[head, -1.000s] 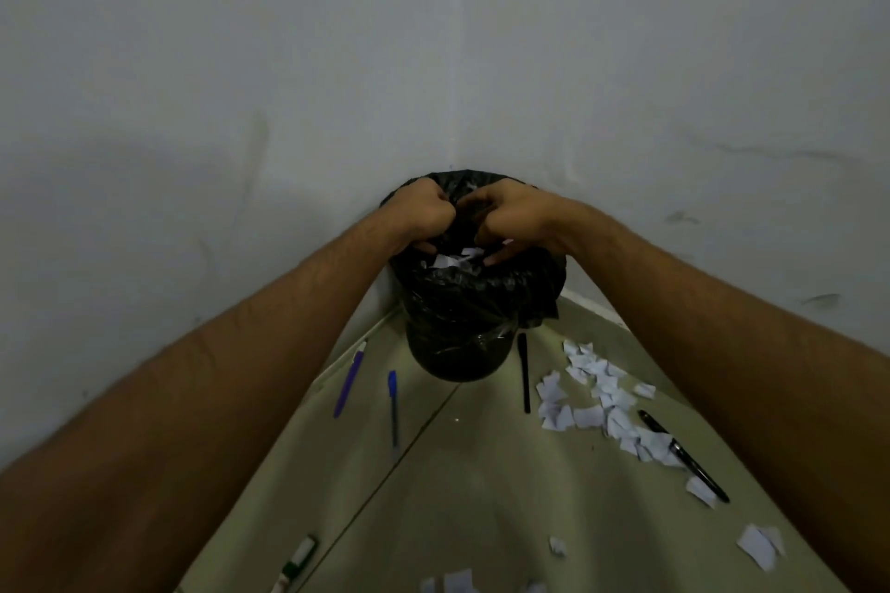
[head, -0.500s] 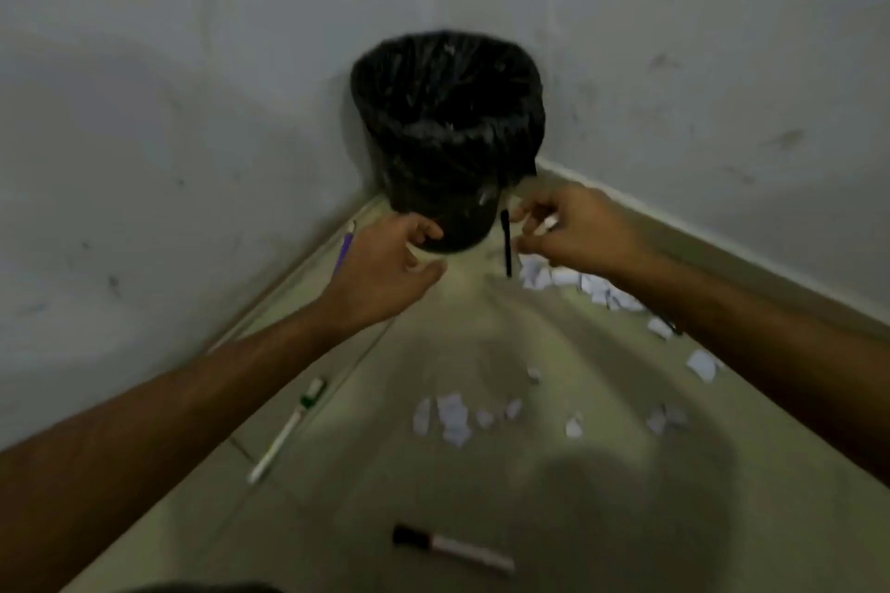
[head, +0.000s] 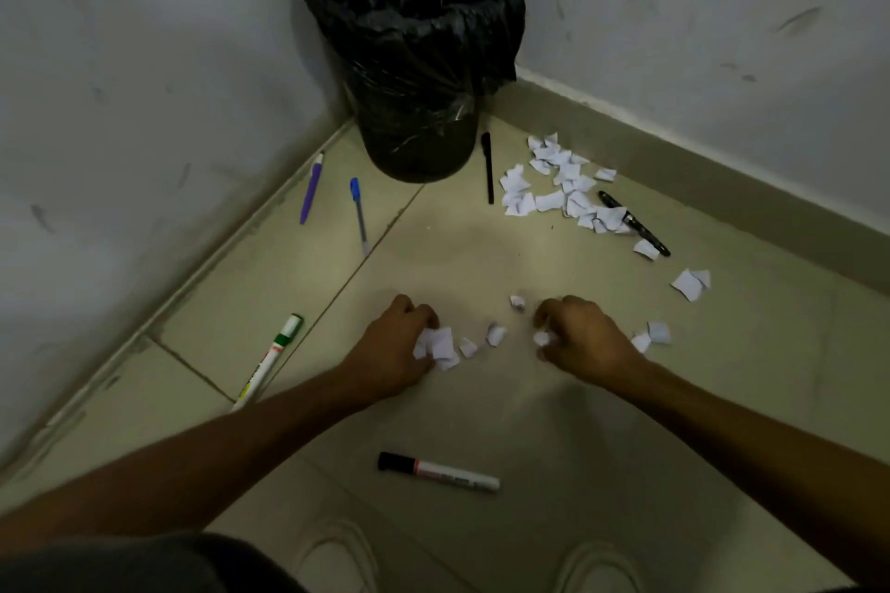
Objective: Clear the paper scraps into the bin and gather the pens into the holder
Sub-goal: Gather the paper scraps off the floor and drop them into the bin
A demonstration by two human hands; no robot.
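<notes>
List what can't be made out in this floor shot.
- Head view: inside of the bin, hidden by its black bag and the angle.
- Scraps gripped by the left hand and right hand: curled fingers hide how many.
- Black pen: partly covered by the scrap pile.
- Marker label: too small to read.
- Pen holder: not in view.

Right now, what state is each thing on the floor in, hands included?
bin: upright in the corner, black liner in, top open
left hand: fingers closed on paper scraps
right hand: fingers closed on a scrap
scrap pile: loose on the floor
purple pen: lying flat
blue pen: lying flat, capped
black pen: lying flat
fountain pen: partly under scraps
green marker: lying flat, capped
black marker: lying flat, capped
</notes>
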